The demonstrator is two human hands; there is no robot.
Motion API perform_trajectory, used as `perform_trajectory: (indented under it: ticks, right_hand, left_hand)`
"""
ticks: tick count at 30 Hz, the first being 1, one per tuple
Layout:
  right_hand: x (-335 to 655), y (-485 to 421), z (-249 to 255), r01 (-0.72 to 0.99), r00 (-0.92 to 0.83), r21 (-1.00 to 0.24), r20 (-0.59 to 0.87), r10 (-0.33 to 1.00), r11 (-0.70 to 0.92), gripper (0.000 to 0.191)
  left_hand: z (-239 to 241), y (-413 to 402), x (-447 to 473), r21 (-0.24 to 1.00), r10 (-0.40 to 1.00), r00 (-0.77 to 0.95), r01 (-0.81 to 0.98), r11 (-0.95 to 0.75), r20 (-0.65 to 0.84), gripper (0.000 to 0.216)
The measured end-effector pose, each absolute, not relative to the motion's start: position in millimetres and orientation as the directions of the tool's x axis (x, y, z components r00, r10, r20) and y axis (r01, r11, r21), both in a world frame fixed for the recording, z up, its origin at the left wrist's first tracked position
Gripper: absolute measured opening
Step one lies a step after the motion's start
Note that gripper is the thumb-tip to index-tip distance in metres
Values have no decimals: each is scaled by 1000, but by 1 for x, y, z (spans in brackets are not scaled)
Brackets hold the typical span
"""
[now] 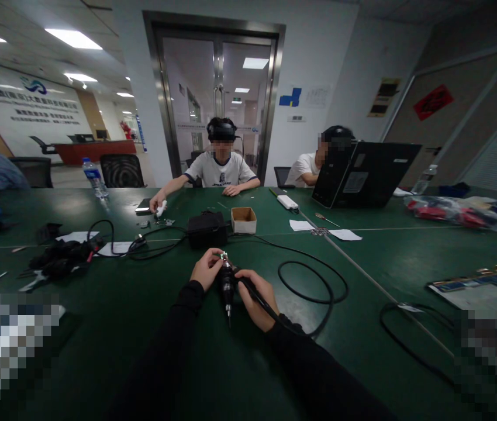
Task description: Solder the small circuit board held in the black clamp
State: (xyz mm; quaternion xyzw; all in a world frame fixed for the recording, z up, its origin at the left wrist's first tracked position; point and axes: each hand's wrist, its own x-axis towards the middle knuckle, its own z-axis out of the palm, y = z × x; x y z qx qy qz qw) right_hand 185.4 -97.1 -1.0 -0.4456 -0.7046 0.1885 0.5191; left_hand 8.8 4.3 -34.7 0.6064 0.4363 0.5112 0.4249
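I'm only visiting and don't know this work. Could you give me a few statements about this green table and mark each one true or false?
1. The left hand and right hand both grip a slim black hand tool with a black cable. True.
2. A small brown cardboard box stands open-topped beyond the hands. True.
3. The clear plastic water bottle lies on its side beside the box. False: it stands upright at the far left of the green table.
4. The black laptop is folded shut. False: its lid is up, at the far right.
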Motion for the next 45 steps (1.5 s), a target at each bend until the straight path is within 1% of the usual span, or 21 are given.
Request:
perform_trajectory:
  ticks: [9, 15, 21, 29, 38, 45]
  right_hand:
    - [186, -97, -2, 435, -45, -749, 537, 843, 500, 18]
    - [186, -97, -3, 415, -42, -752, 546, 837, 512, 18]
    - [185, -97, -3, 434, -67, -739, 544, 836, 516, 17]
    - [186, -98, -3, 437, -63, -740, 541, 839, 511, 16]
    - [186, -98, -3, 440, -3, -739, 567, 824, 510, 16]
    - [186, -98, -3, 441, 3, -756, 541, 841, 484, 15]
  left_hand:
    - [-27, 0, 10, 962, 966, 87, 111, -251, 242, 28]
    - [-32, 3, 10, 959, 964, 86, 107, -261, 253, 28]
    - [-30, 2, 10, 962, 964, 100, 101, -255, 245, 31]
    - [-32, 3, 10, 961, 961, 107, 84, -264, 255, 28]
    - [-33, 4, 10, 962, 965, 97, 100, -254, 245, 28]
    - [-33, 4, 9, 956, 960, 94, 107, -272, 262, 26]
